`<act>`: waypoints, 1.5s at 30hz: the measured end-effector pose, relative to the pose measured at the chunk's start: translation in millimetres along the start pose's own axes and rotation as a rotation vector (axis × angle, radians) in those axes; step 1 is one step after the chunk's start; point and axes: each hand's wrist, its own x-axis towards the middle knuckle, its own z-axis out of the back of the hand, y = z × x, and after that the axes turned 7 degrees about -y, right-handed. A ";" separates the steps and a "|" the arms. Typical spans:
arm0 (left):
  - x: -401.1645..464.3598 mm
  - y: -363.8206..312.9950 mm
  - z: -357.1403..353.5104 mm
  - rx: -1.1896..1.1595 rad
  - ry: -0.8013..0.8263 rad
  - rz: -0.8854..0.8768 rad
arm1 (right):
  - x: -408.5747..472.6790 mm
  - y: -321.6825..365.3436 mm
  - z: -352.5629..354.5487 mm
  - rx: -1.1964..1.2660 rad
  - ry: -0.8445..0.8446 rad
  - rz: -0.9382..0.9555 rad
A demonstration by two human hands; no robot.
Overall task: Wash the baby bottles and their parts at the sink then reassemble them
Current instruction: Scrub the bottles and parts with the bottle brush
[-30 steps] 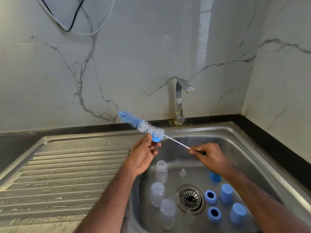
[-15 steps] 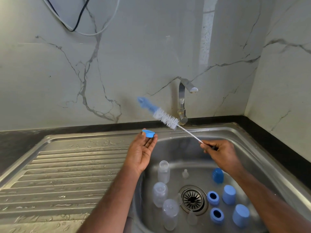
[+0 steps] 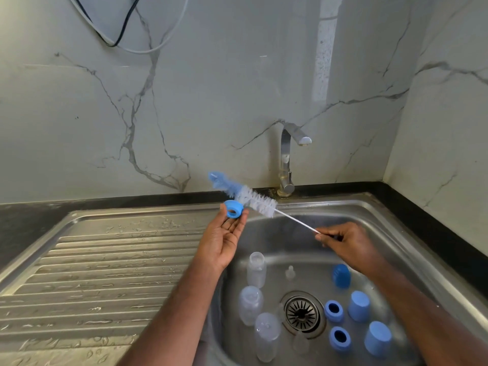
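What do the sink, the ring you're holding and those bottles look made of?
Sink: likely stainless steel, brushed grey with soft reflections. Ring at the left hand's fingertips: opaque matte blue, probably plastic. Bottles in the basin: translucent, cloudy, seemingly plastic.

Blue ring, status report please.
Left hand holds blue ring at fingertips. Right hand pinches bottle brush handle. Brush outside ring. Nothing in the way.
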 end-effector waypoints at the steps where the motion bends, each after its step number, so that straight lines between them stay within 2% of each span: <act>1: 0.7 -2.9 1.0 0.001 -0.005 -0.009 | 0.6 -3.6 2.4 -0.003 0.022 -0.007; 7: -2.9 10.2 -2.2 0.105 -0.024 0.030 | -3.5 13.7 -12.2 0.047 -0.068 0.090; 13: -2.0 2.1 0.3 0.047 -0.042 0.002 | -2.7 6.2 -3.6 -0.011 -0.021 0.050; 17: -9.3 13.3 -7.4 0.108 -0.023 0.065 | -5.1 17.1 -15.0 -0.002 -0.025 0.150; 23: -7.3 1.2 -6.1 0.034 -0.048 0.005 | 0.0 -0.8 1.4 -0.005 0.006 0.029; 28: -15.9 14.6 -11.0 0.089 0.011 0.066 | -2.6 12.9 -17.5 0.031 -0.001 0.127; 34: -12.2 6.3 -5.6 0.061 -0.001 0.018 | 0.2 -3.2 -0.3 0.059 0.036 0.037; 39: -12.8 17.7 -9.2 0.081 0.029 0.071 | -2.7 10.8 -20.6 0.034 0.010 0.083; 45: -2.4 16.5 -1.6 0.056 -0.106 -0.008 | -1.3 3.2 -1.9 -0.001 0.072 0.033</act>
